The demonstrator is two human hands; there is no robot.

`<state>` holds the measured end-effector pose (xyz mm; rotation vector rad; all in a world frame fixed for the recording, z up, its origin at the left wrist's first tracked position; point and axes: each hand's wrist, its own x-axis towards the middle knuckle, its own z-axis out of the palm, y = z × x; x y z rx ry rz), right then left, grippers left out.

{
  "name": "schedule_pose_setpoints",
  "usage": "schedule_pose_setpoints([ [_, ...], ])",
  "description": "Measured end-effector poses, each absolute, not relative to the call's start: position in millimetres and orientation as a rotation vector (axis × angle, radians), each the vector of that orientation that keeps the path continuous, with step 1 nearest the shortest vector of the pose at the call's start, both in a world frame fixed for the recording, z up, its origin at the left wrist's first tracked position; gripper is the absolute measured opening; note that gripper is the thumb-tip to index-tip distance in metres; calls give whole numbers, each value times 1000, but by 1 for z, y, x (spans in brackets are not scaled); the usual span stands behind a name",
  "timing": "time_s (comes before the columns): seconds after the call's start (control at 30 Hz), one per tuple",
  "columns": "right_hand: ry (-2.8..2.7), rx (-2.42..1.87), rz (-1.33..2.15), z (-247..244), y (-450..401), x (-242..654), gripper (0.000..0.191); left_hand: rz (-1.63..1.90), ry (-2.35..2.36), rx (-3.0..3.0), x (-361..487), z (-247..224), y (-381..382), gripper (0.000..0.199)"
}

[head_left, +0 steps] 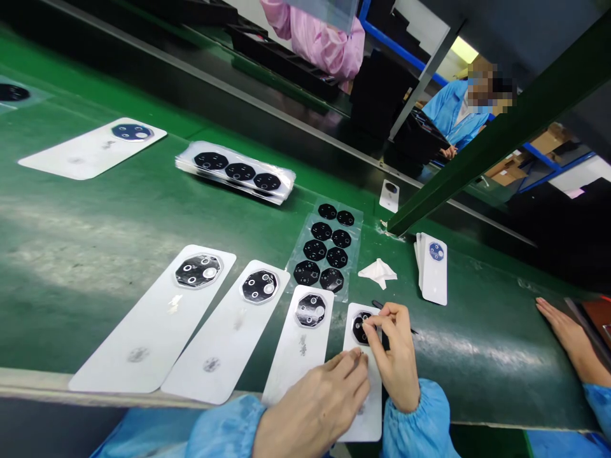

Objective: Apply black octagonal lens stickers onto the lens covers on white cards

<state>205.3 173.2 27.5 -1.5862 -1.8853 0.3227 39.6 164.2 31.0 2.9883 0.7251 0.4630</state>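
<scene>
A white phone back panel (356, 407) with a black octagonal camera area lies in front of me, partly covered by my hands. My left hand (317, 401) rests on its middle, fingers laid over the surface. At the camera area, my right hand (395, 356) has thumb and index finger pinched together; what is between the tips is too small to make out. A dark thin tool (378, 305) lies behind the right hand, mostly hidden. Three more white phone back panels lie in a row to the left: the nearest panel (305, 356), the middle panel (238, 331) and the farthest panel (157, 318).
Behind the row lies a clear sheet of black octagonal stickers (329, 251), beside a crumpled white wipe (379, 272). A stack of sticker sheets (238, 172) and stacked panels (434, 280) are farther off. A green post (477, 152) stands behind. Another person's hand (566, 331) rests at right.
</scene>
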Motion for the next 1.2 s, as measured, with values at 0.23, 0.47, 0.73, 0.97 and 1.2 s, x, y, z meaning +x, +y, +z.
schedule_pose_setpoints([
  [0.23,-1876,-1597,354,26,175,206,15,578,709,2916,40,26,164,16],
  [0.47,-1889,-1599,346,24,176,207,15,631,773,2703,35,26,182,17],
  [0.73,-1885,-1608,351,26,177,207,14,756,836,2834,38,14,196,16],
  [0.97,-1879,-1601,370,24,177,207,15,750,866,2948,37,13,195,14],
  [1.2,-1825,-1632,552,27,185,207,15,517,926,3156,44,11,190,13],
])
